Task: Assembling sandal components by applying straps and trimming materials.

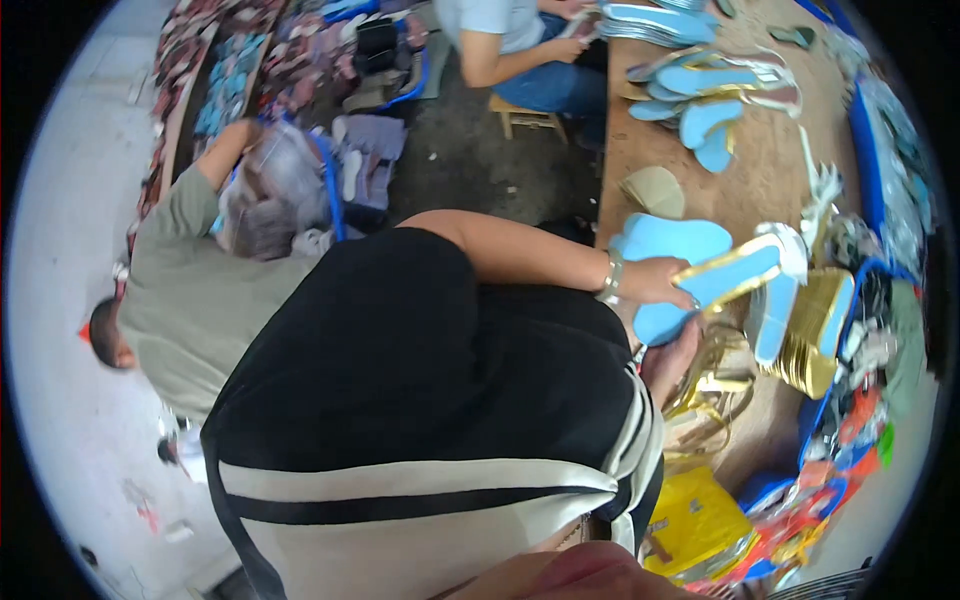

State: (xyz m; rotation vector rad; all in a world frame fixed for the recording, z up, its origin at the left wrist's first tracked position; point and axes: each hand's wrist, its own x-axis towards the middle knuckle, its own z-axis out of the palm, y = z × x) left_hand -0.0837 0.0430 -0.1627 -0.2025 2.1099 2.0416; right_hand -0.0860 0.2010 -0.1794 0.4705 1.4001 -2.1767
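My left hand, with a bracelet at the wrist, grips the near end of a light-blue shoe insole edged in gold. The insole's far end meets a silvery white piece. Just below, my right hand is partly hidden by my clothing. Its fingers curl up by a plain blue insole and the gold edge, and what they hold cannot be made out. Behind my left hand more blue insoles lie on the wooden table.
A stack of gold-edged insoles and gold straps lie beyond my hands. More insoles are piled farther up the table. A yellow bag is at the near end. One co-worker bends over a basket; another sits at the table.
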